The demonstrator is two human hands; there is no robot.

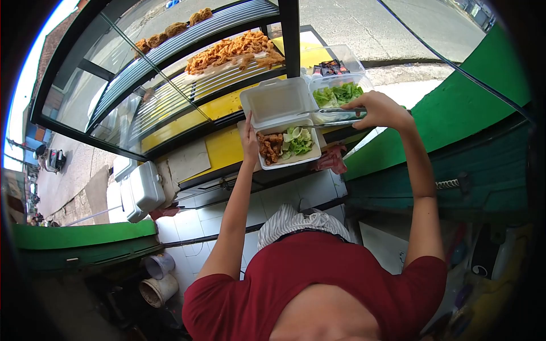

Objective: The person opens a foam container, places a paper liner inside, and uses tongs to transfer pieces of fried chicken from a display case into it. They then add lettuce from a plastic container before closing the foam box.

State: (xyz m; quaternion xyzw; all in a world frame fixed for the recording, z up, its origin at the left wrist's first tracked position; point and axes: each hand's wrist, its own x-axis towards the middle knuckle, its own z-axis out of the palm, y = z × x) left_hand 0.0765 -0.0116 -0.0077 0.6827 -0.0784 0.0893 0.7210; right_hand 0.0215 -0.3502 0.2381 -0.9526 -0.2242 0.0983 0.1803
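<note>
An open white foam takeaway box [290,162] holds brown fried chicken pieces [269,146] on its left and chopped lettuce [298,142] on its right. My left hand [248,139] grips the box at its left side, near the hinge of the raised lid [277,102]. Metal tongs [335,120] are in my right hand [382,110], their tips pointing left above the lettuce in the box. Just beyond the tongs stands a clear plastic tub [367,83] of lettuce [338,95]. Whether the tips pinch any leaf is too small to tell.
A glass display case [165,85] with fried food [236,51] on racks rises at the left. Sauce sachets [331,68] sit in a container behind the lettuce tub. Closed foam boxes [147,184] stand at the counter's left end. Buckets [159,288] are on the floor.
</note>
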